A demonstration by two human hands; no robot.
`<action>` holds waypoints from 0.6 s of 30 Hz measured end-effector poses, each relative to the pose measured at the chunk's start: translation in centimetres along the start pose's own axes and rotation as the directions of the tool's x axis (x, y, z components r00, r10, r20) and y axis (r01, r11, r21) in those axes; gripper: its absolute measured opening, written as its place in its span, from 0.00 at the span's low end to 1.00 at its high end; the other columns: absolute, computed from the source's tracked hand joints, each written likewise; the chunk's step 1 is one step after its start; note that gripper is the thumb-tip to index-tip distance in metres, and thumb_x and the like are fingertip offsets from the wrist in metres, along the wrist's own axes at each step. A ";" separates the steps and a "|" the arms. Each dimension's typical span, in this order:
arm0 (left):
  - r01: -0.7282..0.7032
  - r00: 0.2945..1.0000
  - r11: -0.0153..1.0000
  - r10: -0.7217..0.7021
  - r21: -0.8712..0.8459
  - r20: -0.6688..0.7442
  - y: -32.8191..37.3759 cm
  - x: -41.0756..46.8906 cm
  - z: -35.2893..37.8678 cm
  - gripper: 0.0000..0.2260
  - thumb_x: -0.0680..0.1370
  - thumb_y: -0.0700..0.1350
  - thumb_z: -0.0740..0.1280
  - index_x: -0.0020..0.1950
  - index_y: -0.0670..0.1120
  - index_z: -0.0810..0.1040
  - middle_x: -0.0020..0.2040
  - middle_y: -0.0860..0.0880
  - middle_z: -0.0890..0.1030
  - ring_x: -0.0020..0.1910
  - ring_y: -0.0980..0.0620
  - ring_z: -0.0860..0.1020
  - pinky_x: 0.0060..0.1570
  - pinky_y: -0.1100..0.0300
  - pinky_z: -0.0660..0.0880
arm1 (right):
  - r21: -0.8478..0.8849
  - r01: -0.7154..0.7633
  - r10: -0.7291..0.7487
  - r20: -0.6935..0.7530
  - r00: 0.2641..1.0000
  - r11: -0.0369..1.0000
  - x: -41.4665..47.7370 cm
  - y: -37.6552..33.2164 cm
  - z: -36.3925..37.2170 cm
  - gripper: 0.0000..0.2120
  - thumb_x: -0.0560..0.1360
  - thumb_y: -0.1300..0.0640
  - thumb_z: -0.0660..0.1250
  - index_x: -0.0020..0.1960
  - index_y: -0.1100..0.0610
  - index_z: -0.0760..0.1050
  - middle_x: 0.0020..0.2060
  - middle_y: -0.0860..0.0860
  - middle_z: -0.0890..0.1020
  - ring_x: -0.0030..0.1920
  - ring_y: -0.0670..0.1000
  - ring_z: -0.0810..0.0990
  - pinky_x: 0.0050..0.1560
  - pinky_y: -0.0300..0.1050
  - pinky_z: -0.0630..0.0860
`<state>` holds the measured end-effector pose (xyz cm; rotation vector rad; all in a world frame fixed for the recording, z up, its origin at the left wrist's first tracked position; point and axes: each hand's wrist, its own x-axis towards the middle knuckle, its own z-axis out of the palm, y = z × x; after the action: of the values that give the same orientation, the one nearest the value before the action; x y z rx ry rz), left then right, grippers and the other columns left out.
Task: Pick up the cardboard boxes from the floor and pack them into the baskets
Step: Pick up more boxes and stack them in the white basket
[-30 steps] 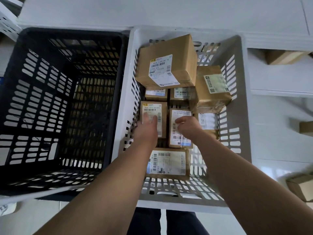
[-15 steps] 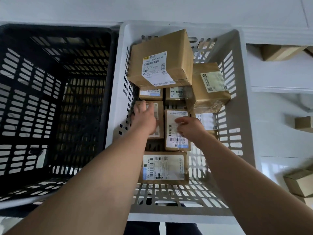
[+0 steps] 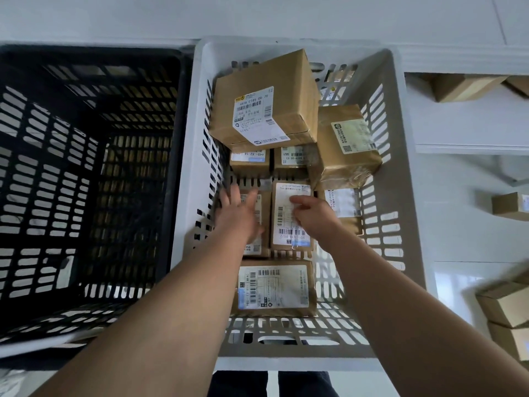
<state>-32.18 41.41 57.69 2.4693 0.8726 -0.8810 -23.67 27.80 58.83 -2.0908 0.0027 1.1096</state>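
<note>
A white basket (image 3: 413, 213) holds several labelled cardboard boxes. A large box (image 3: 266, 110) lies on top at the far side, with a taped box (image 3: 346, 144) to its right. Another box (image 3: 274, 287) lies flat near the front wall. My left hand (image 3: 239, 216) rests with straight, spread fingers on a small box (image 3: 256, 249) at the basket's left. My right hand (image 3: 313, 217) has curled fingers on the upright labelled box (image 3: 282, 216) beside it, thumb on the label. The black basket (image 3: 86, 51) to the left has nothing in it.
More cardboard boxes lie on the white floor to the right: one at the back (image 3: 463, 87), one in the middle (image 3: 509, 206), and a stack near the front (image 3: 506, 305). My legs show below the white basket. A white wall runs behind both baskets.
My left hand has slid farther forward and left across the small box, its fingers spreading. My right hand stays on the labelled box. The view has shifted a little to the right.
</note>
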 end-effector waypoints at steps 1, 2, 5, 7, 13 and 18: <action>-0.008 1.000 1.000 0.008 0.001 -0.006 0.1 -0.2 0.0 0.42 0.75 0.53 0.69 0.78 0.57 0.42 0.78 0.45 0.37 0.76 0.38 0.36 0.72 0.38 0.51 | 0.009 -0.004 0.004 0.003 1.000 1.000 -0.2 0.0 -0.2 0.18 0.80 0.65 0.58 0.67 0.54 0.75 0.59 0.56 0.80 0.39 0.49 0.77 0.43 0.43 0.79; -0.024 0.999 1.000 0.024 0.000 -0.024 0.4 -0.4 -0.1 0.41 0.76 0.54 0.67 0.78 0.57 0.41 0.78 0.45 0.37 0.76 0.39 0.37 0.72 0.38 0.48 | 0.026 -0.012 0.012 -0.001 1.000 1.000 -0.5 -0.1 -0.5 0.17 0.79 0.65 0.59 0.65 0.54 0.76 0.57 0.55 0.81 0.40 0.50 0.77 0.45 0.45 0.80; -0.112 0.984 0.992 0.104 -0.052 -0.145 1.2 -1.2 -0.6 0.34 0.78 0.56 0.63 0.78 0.54 0.49 0.79 0.44 0.47 0.77 0.39 0.44 0.74 0.41 0.48 | 0.137 -0.002 0.016 -0.096 0.995 0.991 -1.6 -0.7 -2.0 0.14 0.77 0.66 0.63 0.58 0.56 0.81 0.46 0.52 0.83 0.38 0.49 0.79 0.38 0.45 0.79; -0.207 0.951 0.970 0.169 -0.126 -0.258 2.2 -1.7 -1.4 0.26 0.79 0.54 0.63 0.75 0.50 0.63 0.76 0.44 0.62 0.75 0.40 0.56 0.72 0.45 0.59 | 0.199 0.072 -0.031 -0.204 0.978 0.977 -2.6 -1.6 -3.4 0.11 0.76 0.66 0.65 0.53 0.58 0.83 0.41 0.52 0.83 0.38 0.48 0.79 0.38 0.43 0.78; -0.099 0.993 0.688 0.018 -0.719 -0.119 7.2 -3.4 -5.4 0.24 0.81 0.54 0.61 0.74 0.47 0.66 0.71 0.48 0.71 0.65 0.47 0.72 0.50 0.61 0.67 | -0.007 0.246 -0.226 -0.427 0.876 0.969 -4.4 -4.6 -7.4 0.17 0.76 0.66 0.59 0.61 0.58 0.79 0.57 0.52 0.80 0.56 0.52 0.78 0.54 0.40 0.74; 0.042 0.996 0.618 0.040 -0.785 0.084 10.2 -2.4 -6.0 0.29 0.79 0.63 0.57 0.74 0.48 0.65 0.71 0.46 0.70 0.67 0.42 0.71 0.66 0.50 0.67 | -0.370 0.194 -0.311 -0.289 0.906 0.909 -3.9 -5.2 -8.6 0.21 0.73 0.65 0.58 0.64 0.59 0.76 0.66 0.54 0.73 0.68 0.59 0.68 0.69 0.47 0.60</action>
<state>-24.30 36.06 65.09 1.6256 0.9570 -0.4389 -18.33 24.89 67.71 -2.4787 -0.3055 0.6059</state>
